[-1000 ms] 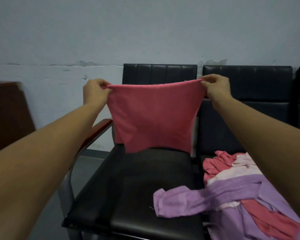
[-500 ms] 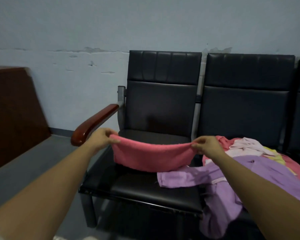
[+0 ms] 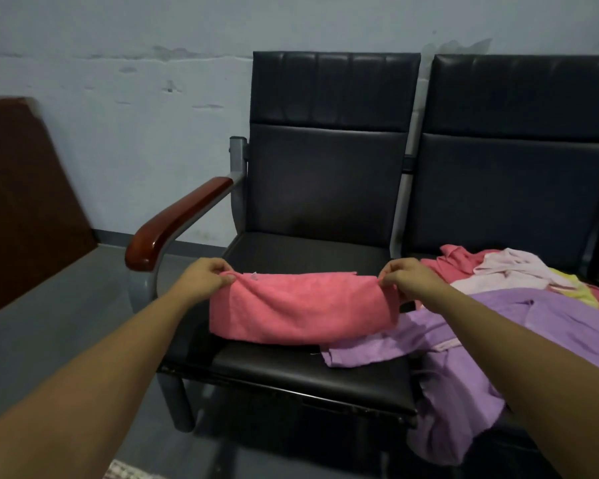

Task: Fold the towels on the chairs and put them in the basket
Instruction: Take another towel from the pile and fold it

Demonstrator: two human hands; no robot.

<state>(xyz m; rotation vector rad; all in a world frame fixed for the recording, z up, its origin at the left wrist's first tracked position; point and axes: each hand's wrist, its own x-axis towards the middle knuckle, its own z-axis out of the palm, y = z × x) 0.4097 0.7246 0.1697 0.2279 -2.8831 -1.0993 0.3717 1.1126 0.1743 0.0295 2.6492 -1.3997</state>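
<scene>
The pink towel (image 3: 301,311) sags, doubled, onto the black chair seat (image 3: 312,371), its top edge pulled taut, probably to square the fold. The left hand (image 3: 206,276) and right hand (image 3: 407,280) each have a pinching grip on one end. A purple towel (image 3: 377,350) crowds its lower right edge. More towels (image 3: 512,271) heap on the next chair. No basket is in sight.
</scene>
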